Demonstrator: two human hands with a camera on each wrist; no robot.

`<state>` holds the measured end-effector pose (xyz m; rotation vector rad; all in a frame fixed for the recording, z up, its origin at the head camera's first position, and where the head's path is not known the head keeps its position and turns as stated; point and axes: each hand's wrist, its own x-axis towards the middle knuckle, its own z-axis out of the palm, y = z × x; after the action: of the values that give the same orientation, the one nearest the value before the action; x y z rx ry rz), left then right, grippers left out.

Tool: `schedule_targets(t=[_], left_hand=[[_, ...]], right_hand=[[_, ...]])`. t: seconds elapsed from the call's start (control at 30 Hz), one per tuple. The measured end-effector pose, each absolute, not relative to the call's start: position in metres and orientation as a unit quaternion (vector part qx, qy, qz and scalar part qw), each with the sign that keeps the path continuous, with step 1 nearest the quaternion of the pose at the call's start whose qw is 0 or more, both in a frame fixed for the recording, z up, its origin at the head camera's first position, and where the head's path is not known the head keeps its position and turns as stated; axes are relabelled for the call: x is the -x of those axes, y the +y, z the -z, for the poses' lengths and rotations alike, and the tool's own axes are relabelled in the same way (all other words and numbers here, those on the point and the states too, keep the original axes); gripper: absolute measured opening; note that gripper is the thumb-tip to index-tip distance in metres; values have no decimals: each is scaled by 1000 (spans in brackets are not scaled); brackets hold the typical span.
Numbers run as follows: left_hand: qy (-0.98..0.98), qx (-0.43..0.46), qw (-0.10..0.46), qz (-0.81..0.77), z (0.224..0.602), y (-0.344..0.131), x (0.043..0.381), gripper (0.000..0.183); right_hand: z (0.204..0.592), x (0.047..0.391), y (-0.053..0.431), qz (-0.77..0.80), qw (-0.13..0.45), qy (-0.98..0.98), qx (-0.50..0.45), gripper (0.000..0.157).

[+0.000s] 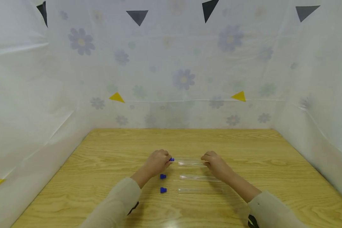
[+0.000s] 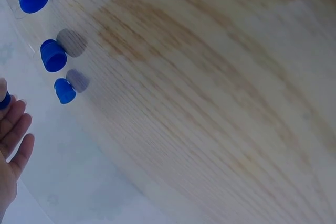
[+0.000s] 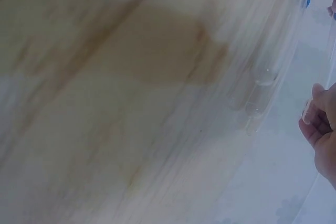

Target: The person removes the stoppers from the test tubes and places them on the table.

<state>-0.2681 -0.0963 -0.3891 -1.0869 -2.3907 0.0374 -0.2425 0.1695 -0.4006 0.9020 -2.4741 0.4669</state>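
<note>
My left hand (image 1: pixel 157 162) pinches a small blue stopper (image 1: pixel 172 159) between its fingertips; a bit of the stopper also shows in the left wrist view. Facing it, my right hand (image 1: pixel 216 164) holds the far end of a clear test tube (image 1: pixel 188 160) lying sideways in the air. The tube's other end points at the stopper; whether they touch, I cannot tell. Below the hands lie more clear tubes, among them a middle tube (image 1: pixel 198 178) and a near tube (image 1: pixel 199 191). Left of these sit blue stoppers (image 1: pixel 163 176), three in the left wrist view, one hidden by my left hand in the head view.
The wood-grain table (image 1: pixel 117 145) is closed in by white sheeting (image 1: pixel 159 63) at the back and sides, printed with flowers. Rounded tube ends (image 3: pixel 265 77) show in the right wrist view. Dark and yellow triangles (image 1: pixel 117 97) are on the sheeting.
</note>
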Motion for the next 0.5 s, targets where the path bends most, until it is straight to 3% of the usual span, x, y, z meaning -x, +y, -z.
schedule_targets(t=[0.3,0.5], left_hand=[[-887,392,243,-14,388,-96,267,17],[-889,387,246,-6,387,-96,266,16]], right_hand=[[405,244,170,-182,269,-878,-352,22],[405,244,169,-181,229,-901,-322,22]])
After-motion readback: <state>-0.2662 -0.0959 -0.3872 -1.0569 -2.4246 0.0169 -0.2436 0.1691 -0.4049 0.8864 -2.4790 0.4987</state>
